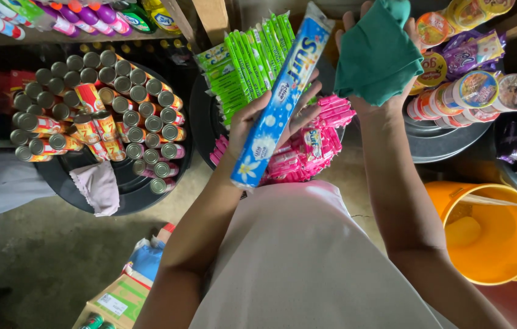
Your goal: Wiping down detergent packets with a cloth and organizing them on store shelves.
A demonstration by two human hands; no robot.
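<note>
Hands with packet and cloth.
Left hand (264,116) grips the long blue packet (280,100), slanted upward; right hand (380,67) clutches a green cloth (375,52) beside its top.

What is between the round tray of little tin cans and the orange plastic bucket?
In the head view, the black tray of cans and orange bucket have the person's white-shirted body and bare concrete floor between them.

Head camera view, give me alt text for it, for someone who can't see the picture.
Seen from above, a person's left hand holds a long blue bar-shaped packet while the right hand grips a green cloth. Below them lie trays of green packets and pink packets, with stacked tins to the left and an orange bucket at right.
</note>
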